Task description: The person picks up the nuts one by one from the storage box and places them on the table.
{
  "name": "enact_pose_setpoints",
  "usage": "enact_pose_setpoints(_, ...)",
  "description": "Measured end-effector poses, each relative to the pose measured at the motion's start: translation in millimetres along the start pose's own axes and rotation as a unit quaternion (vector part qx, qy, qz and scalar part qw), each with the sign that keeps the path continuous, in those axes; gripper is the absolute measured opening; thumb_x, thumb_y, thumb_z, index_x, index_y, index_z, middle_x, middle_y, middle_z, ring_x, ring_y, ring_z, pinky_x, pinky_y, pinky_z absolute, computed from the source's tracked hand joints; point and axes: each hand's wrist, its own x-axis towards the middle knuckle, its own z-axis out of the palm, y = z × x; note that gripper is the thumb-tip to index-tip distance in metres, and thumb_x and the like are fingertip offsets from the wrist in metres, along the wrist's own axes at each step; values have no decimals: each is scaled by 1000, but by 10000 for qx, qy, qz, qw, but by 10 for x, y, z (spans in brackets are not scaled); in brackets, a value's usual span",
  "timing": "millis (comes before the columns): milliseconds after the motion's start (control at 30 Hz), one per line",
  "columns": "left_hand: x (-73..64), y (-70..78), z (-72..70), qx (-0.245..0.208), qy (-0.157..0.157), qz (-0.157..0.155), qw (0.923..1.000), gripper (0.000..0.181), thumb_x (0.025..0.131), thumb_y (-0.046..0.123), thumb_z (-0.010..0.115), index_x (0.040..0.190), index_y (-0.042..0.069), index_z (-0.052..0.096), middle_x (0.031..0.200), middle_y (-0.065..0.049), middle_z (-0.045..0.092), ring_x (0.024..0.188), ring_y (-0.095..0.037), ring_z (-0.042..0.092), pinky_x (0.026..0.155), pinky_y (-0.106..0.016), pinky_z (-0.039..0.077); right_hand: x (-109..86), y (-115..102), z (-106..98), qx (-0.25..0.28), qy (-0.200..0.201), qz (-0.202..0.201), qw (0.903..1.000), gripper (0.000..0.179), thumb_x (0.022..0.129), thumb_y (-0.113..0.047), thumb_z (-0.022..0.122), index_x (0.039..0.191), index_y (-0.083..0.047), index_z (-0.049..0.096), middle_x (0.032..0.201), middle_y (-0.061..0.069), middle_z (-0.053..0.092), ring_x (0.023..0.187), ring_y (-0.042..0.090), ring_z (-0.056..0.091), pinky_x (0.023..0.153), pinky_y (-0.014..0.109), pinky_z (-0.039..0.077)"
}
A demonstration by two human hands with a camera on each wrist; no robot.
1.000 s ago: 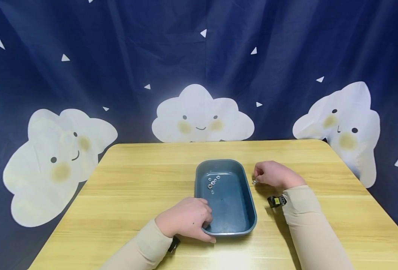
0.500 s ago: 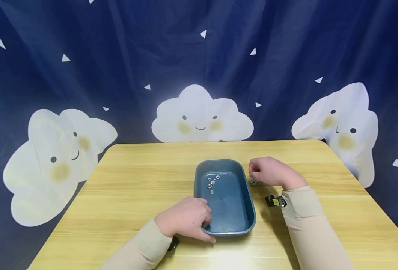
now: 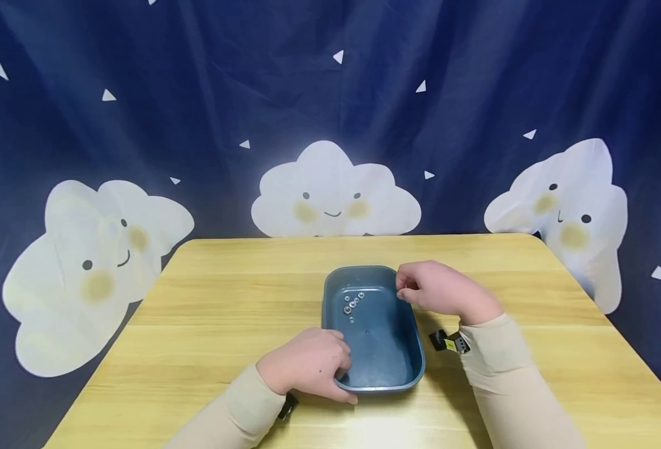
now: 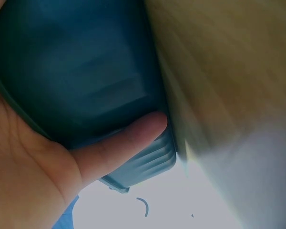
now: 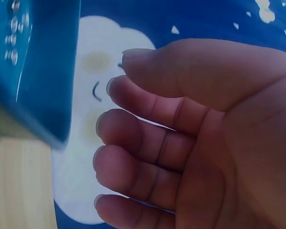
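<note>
A dark blue-green plastic tray point(image 3: 372, 349) sits on the table, also seen large in the left wrist view. My left hand point(image 3: 313, 362) grips its near left corner, fingers inside the rim and thumb against the outer wall. Several small shiny round pieces point(image 3: 352, 305), like metal nuts, lie on the tray floor toward the far left. My right hand point(image 3: 439, 287) is at the tray's far right rim, fingers curled and thumb tip close to the index fingertip. I cannot tell whether a small piece is pinched there; nothing shows between the fingertips in the right wrist view.
The light wooden table point(image 3: 224, 299) extends around the tray. Behind it hangs a dark blue curtain point(image 3: 196, 125) with white clouds and triangles. A black wrist camera point(image 3: 448, 342) is strapped below the right hand, near the tray's right wall.
My right hand has moved left from small shiny pieces on the table, rising slightly, to the tray's far right rim. The left hand and the tray have stayed in place.
</note>
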Motion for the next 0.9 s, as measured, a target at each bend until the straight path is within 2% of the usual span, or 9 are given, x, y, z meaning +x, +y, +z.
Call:
enact_pose_setpoints(200,0,-18,4,24,97,130,9999,55,77,69,72,53,28,43,59,21,35,62,-3,37,60,-17,32,80,-157,74,-7,-95,-227,9997,8,93,-15,69,89,-20,64,76,-11,57,70,10,52,69,33,46)
enact_pose_setpoints(333,2,-15,7,-31,32,129,9999,55,78,69,71,53,28,45,59,20,36,63,-3,39,60,-18,32,152,-256,152,-79,-206,-423,9989,7,92,-16,70,91,-21,65,78,-12,57,70,9,52,70,32,46)
enact_pose_setpoints(633,-1,-11,15,-18,126,149,9998,55,77,68,72,53,28,44,58,21,35,62,-1,39,62,-17,33,291,-435,326,-403,-270,-801,9956,7,91,-18,72,96,-17,67,87,-10,59,76,10,53,76,32,48)
enact_pose_setpoints(767,1,-10,16,-25,96,113,9999,54,77,68,72,53,28,46,58,21,36,63,-1,40,62,-17,33,352,-464,408,-437,-235,-814,9954,11,91,-19,72,101,-15,69,96,-6,63,83,11,57,80,33,50)
enact_pose_setpoints(900,5,-9,24,-34,167,125,9998,53,76,68,73,54,28,45,59,22,36,64,-1,41,62,-16,34,413,-477,499,-302,-367,-693,9965,19,93,-19,71,110,-12,69,105,0,64,88,14,60,83,36,51)
